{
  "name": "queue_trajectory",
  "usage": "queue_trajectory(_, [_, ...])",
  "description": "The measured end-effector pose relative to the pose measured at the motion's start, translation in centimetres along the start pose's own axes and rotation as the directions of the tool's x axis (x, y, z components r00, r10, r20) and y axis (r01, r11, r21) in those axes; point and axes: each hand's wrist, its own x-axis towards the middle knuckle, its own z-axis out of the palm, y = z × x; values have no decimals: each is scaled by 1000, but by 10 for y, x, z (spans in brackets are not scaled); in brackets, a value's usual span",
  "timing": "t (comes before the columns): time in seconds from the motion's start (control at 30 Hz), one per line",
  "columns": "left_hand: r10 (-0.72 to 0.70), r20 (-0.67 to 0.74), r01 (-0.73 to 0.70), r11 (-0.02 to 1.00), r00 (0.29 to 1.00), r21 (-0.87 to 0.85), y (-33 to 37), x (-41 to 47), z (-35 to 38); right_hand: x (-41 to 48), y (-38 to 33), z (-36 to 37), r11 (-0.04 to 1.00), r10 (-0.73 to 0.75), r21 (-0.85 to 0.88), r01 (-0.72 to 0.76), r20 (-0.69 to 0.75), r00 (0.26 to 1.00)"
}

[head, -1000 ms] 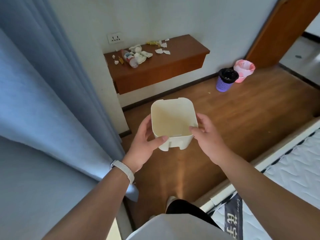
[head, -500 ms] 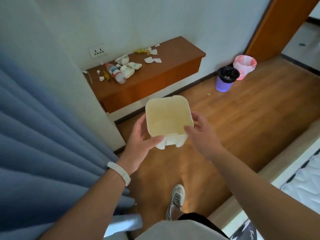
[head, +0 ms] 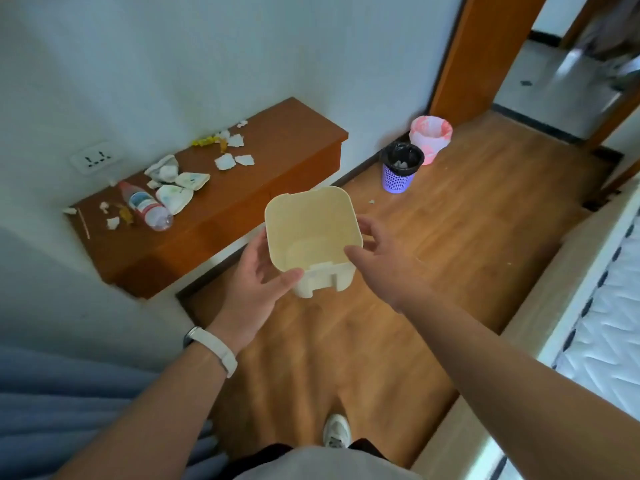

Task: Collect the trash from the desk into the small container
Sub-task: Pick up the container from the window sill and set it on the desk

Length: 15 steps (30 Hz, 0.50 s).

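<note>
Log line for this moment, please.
phase: approaching desk | left hand: holds empty container | right hand: open beside it | trash: on desk

Head-worn camera, facing forward and down

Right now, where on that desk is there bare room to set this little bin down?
The right end of the desk is bare, past the torn paper scraps. The front strip is also open. The left end is crowded: plastic bottle, crumpled wrappers, small bits.
</note>
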Motion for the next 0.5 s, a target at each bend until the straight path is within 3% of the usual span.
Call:
queue_trajectory(0.2, [8,107,-11,1000,994,27,4,57,1,31,-3,-13,999,34,45,-31,-82,996])
queue_trajectory(0.5, [34,147,-43,997,989,63,4,158,-27,126,-10,3,998,53,40,-47,-153,987])
